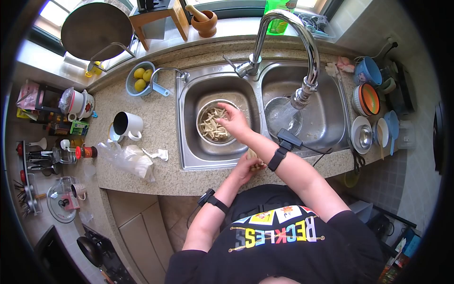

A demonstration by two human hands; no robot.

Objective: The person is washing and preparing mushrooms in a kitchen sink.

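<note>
My right hand (235, 124) reaches over a round metal bowl (200, 131) in the left sink basin. Its fingers and thumb are apart, above the pale cut strips (213, 131) that fill the bowl. Lower down, by the front rim of the sink, my left hand (246, 169) is closed around a pale bunch (252, 154), partly covered by my fingers and right forearm. In the right basin, water from the chrome faucet (300, 98) runs into a clear bowl (270, 117).
Left of the sink lie a crumpled plastic bag (125, 160), a white mug (135, 127) and a blue colander (132, 85) with yellow fruit. Stacked bowls (366, 99) and plates (358, 136) line the right side. A mortar (205, 26) stands on the sill.
</note>
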